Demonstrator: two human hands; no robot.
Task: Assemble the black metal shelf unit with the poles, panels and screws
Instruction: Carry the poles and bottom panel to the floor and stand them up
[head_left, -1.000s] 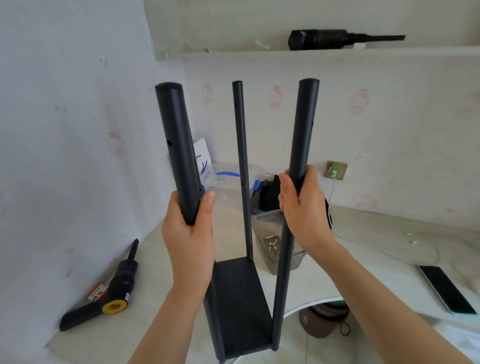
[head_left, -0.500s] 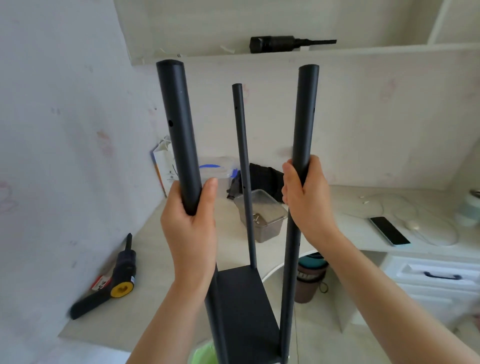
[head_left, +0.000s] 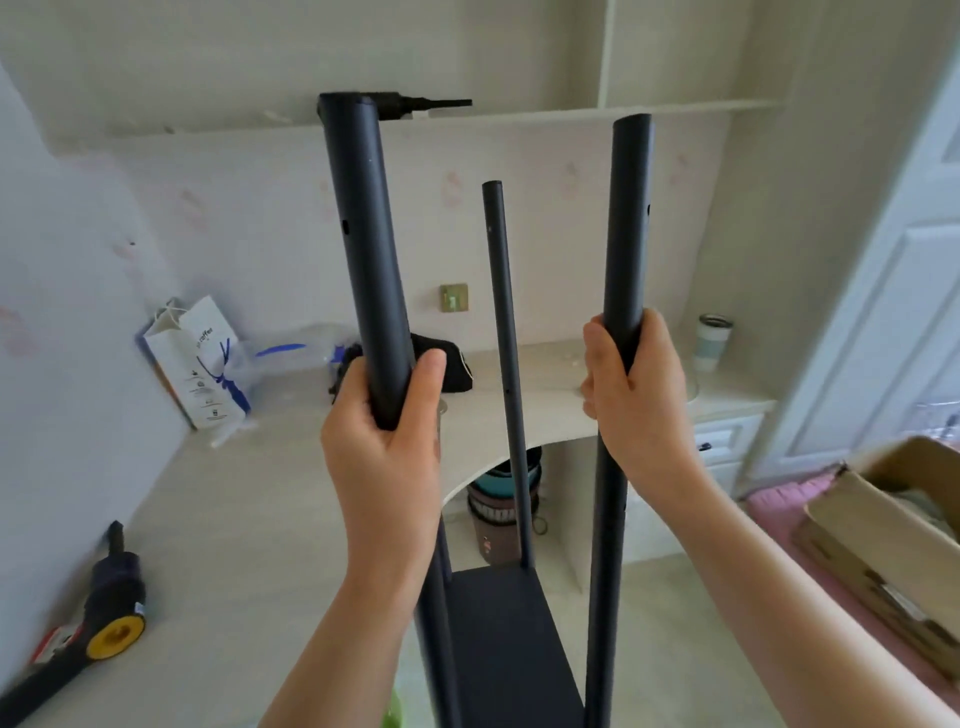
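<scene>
Far left on the tabletop (head_left: 249, 519) lies a black and yellow tool (head_left: 106, 608), and behind it stands a white paper bag (head_left: 195, 364).

Next comes the left hand (head_left: 387, 452). Its fingers and thumb wrap round the left pole (head_left: 363, 249), about halfway up. This pole stands almost straight and leans a little to the left at the top.

In the middle, farther away, a thin back pole (head_left: 501, 332) rises with no hand on it. At the bottom sits the black panel (head_left: 511, 639), which joins the poles together, out over the floor.

Then comes the right hand (head_left: 631, 395), wrapped round the right pole (head_left: 626, 223) at about the same height.

The shelf unit looks hard and stiff, so it should not bend. The paint looks smooth and may be a bit slippery. Holding two poles at the middle, one in each hand, seems a good way to keep it steady. It is tall, so the top could bump things.

Far right on the floor is a cardboard box (head_left: 893, 540).
</scene>
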